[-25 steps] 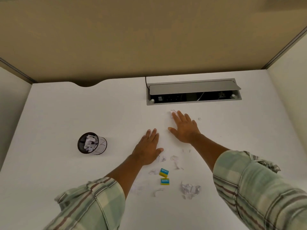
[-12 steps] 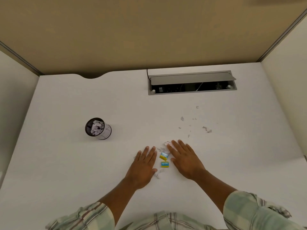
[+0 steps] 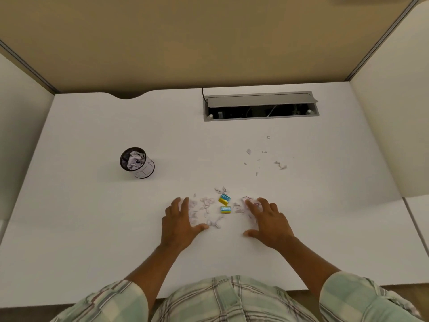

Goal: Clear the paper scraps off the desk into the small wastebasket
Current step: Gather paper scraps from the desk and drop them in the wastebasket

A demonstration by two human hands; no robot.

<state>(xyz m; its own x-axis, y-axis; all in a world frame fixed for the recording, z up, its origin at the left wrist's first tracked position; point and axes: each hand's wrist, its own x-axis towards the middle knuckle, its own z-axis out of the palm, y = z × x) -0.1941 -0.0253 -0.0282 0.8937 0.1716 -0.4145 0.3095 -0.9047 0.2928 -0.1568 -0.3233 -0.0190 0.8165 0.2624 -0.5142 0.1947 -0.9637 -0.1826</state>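
A: Item one, left hand (image 3: 180,223)?

B: Flat on the white desk (image 3: 92,228), palm down, fingers spread and pointing away from the body, thumb out to the right. It grips nothing. Its fingertips lie against the left edge of a cluster of paper scraps (image 3: 204,208).

A: Wastebasket?

B: Small wastebasket (image 3: 137,162), dark mesh, standing up and to the left of that hand, well apart from it. It stands upright, with its open mouth toward the camera, and crumpled white paper fills it.

A: Between the hands?

B: Torn white scraps, loosely heaped, in a band running left to right from one hand to the other. Among them, two small yellow-and-blue blocks (image 3: 224,198), one just beyond the other; the farther one sits tilted, the nearer one squarer to the desk edge.

A: Right hand (image 3: 269,223)?

B: Also open and flat, palm down, fingers angled up and leftward over more scraps, thumb out to the left. Nothing is gripped.

A: Further right?

B: A thin scatter of tiny scraps (image 3: 267,159) beyond the right hand, well apart from the heap. Behind it, a grey cable tray (image 3: 260,106) in the desktop, lid raised, long axis left to right.
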